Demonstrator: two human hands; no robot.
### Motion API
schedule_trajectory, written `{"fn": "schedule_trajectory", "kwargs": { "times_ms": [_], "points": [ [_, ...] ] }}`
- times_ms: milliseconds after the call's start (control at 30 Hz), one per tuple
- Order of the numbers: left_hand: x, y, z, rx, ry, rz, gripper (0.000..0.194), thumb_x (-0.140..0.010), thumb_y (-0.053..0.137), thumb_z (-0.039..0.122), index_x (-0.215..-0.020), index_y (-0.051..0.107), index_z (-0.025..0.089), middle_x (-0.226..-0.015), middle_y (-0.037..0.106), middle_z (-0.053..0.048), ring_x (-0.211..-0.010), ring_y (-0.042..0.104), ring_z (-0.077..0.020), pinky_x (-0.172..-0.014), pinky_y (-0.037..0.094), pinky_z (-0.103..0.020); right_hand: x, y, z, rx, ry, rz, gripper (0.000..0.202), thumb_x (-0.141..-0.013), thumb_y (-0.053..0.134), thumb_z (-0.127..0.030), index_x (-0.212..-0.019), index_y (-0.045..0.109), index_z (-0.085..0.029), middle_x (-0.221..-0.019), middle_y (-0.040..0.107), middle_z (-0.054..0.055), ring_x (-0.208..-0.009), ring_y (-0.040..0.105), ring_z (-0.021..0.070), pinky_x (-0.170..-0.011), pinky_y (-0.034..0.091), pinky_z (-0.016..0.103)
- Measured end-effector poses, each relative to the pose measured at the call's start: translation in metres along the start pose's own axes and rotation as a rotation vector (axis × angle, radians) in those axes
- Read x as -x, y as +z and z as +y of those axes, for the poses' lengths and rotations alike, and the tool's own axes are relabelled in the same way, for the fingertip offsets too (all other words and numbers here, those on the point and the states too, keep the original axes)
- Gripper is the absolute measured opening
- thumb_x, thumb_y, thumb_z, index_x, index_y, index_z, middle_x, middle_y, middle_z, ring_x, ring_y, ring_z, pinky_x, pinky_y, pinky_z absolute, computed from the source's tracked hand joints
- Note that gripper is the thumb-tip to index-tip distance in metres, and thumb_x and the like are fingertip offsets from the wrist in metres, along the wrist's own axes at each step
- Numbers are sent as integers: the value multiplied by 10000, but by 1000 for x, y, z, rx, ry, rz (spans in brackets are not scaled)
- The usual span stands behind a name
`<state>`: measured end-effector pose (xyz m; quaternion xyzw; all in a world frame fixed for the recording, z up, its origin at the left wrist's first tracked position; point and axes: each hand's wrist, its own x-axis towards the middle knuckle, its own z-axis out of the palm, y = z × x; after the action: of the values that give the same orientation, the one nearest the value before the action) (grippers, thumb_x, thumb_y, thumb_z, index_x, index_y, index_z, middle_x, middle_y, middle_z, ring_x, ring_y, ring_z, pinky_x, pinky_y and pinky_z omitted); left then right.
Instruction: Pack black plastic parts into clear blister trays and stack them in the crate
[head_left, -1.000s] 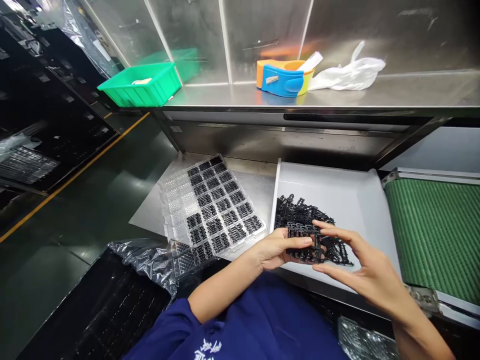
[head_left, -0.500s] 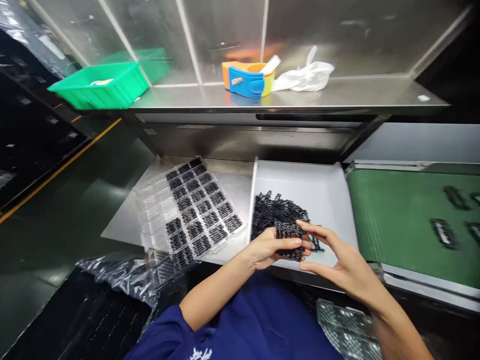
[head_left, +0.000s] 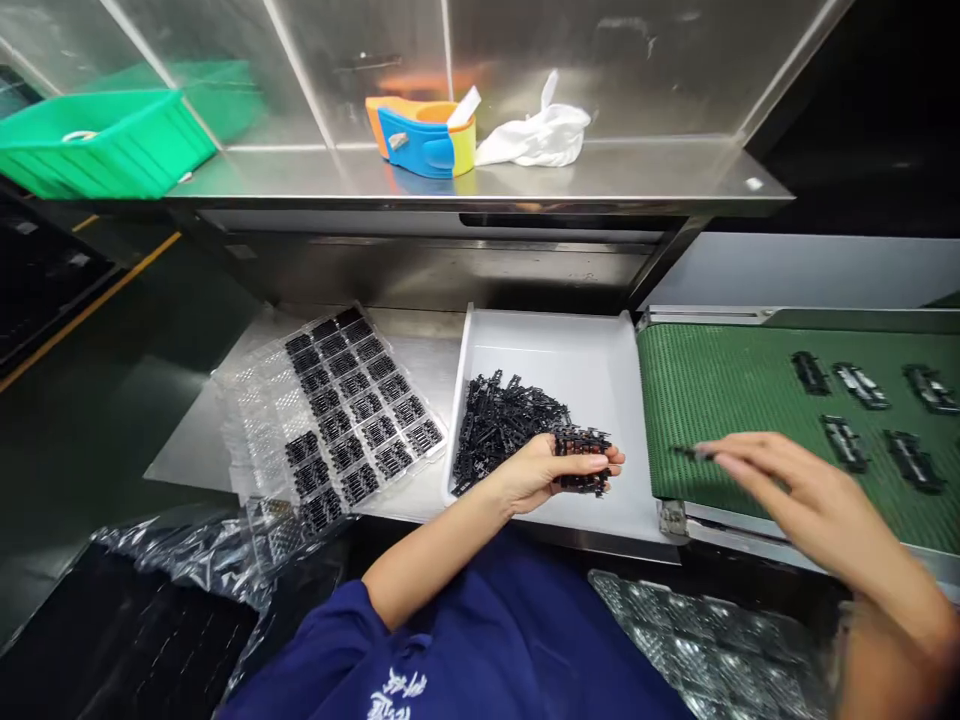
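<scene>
Left hand (head_left: 536,478) at the front edge of the shallow white plastic tray (head_left: 577,335), and its grip is firm around a stack of small black latticework plastic parts (head_left: 581,460), thumb laid across the near face, fingertips showing at the far end! Just beyond it, inside that tray, lies a tangled heap of loose black plastic parts (head_left: 510,425), piled towards the left wall. Over to the right hand (head_left: 814,492), reaching out across the green textured conveyor belt (head_left: 697,370), and that grip is pinched on one slim dark piece (head_left: 691,453), blurred at the fingertips; whether the piece touches the belt, you cannot tell! Past the hand, five black oblong parts with pale middles (head_left: 845,443) lie spread on the belt, two nearer and three farther off. Swing left of the white tray, and there's a clear plastic pocketed sheet (head_left: 247,400) lying at a slant on the metal bench (head_left: 439,345), black parts filling the pockets on its right side. Up on the stainless steel shelf (head_left: 300,178), a bright green plastic bin (head_left: 112,160) holds the left end, with a blue, orange and yellow tape holder (head_left: 427,140) near the middle and a crumpled white bundle (head_left: 544,138) just beside it!
</scene>
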<state>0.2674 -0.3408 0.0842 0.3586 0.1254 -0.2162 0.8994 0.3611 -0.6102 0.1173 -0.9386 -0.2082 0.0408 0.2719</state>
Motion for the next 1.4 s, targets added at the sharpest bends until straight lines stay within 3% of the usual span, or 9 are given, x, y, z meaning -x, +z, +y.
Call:
{"fn": "schedule_trajectory", "kwargs": {
  "times_ms": [67,133,267,500,667,833,1000,1267,1400],
  "points": [
    [0,-8,1,-9,-73,-61,453,-602,919,323,-973,756,118,-1129,730,-140,-1013,705,-243,-934,541,-401,8,6,-35,-115,-250,-236,364,-913,513,-589,-935,772,-334,-1082,719,40,-910,700,239,-756,564,352],
    [3,-17,0,-7,-157,-103,441,-599,917,292,-970,752,118,-1058,740,-117,-944,713,-221,-883,564,-396,12,18,-65,-158,-390,-268,318,-963,514,-512,-1017,768,-330,-1074,728,36,-917,712,213,-764,573,310],
    [20,-29,-2,49,-178,-70,465,-616,902,261,-1023,734,111,-996,743,-101,-883,713,-203,-848,575,-381,15,48,-95,-146,-360,-50,326,-947,596,-466,-1175,706,-262,-1090,762,43,-916,745,221,-778,607,295],
    [58,-48,-3,223,-27,117,394,-679,854,239,-1035,734,122,-1069,734,-115,-871,721,-197,-857,577,-373,25,97,-127,-180,-429,-195,630,-960,565,-505,-1534,416,-292,-1480,539,48,-1270,600,296,-889,622,350],
    [85,-77,1,223,44,203,407,-662,869,245,-1030,731,137,-998,736,-78,-854,711,-174,-861,566,-359,24,125,-159,-162,-538,-152,687,-941,589,-525,-1558,363,-329,-1506,512,22,-1230,631,302,-907,625,379],
    [115,-104,16,250,23,158,458,-625,895,239,-1033,730,112,-988,750,-105,-796,711,-171,-759,585,-319,15,136,-191,-153,-574,-219,752,-926,606,-533,-1583,303,-326,-1502,521,23,-1221,639,297,-600,648,272],
    [141,-127,25,247,59,85,553,-611,914,287,-1101,720,118,-1043,751,-121,-840,730,-188,-759,579,-304,6,158,-216,-150,-662,-291,765,-935,594,-516,-1597,253,-339,-1545,462,18,-1282,589,320,-1016,566,452],
    [179,-159,34,259,181,175,584,-510,953,292,-1032,744,135,-970,756,-85,-826,707,-153,-826,544,-296,-7,199,-251,-380,-552,-498,871,-790,765,-499,-1551,364,-362,-1557,458,24,-1407,455,324,-1156,409,482],
    [200,-168,35,243,420,312,590,-468,960,358,-965,757,113,-931,750,-98,-859,697,-178,-939,509,-363,-13,238,-271,-901,-188,-480,700,-743,817,-438,-1387,555,-351,-1463,555,46,-1322,553,261,-1068,502,371]
  ]
}}
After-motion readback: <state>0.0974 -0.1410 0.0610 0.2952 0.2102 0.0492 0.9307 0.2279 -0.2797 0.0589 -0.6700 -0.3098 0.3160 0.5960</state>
